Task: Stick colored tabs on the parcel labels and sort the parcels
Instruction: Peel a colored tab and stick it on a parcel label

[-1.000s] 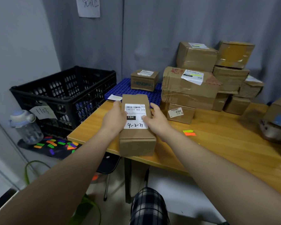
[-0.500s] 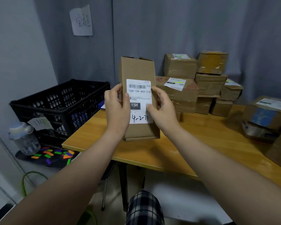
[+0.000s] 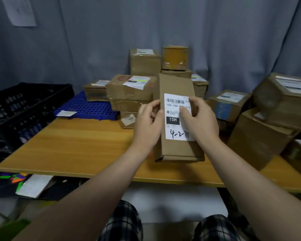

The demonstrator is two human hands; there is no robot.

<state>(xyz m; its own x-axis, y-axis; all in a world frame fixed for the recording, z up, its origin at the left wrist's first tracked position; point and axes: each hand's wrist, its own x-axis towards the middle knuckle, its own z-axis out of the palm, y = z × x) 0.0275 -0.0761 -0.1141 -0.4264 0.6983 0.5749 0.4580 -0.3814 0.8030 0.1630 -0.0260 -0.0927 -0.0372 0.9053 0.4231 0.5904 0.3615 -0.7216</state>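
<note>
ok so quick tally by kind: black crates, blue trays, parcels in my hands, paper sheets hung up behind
black crate: 1
blue tray: 1
held parcel: 1
hung paper sheet: 1
total: 4

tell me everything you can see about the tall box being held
A tall, narrow brown cardboard box, held upright over the wooden table. Its white label shows a barcode, 15H in a black block and handwritten 4-2-71; no coloured tab shows on it. The left hand grips its left edge, the right hand its right, thumb across the label.
</note>
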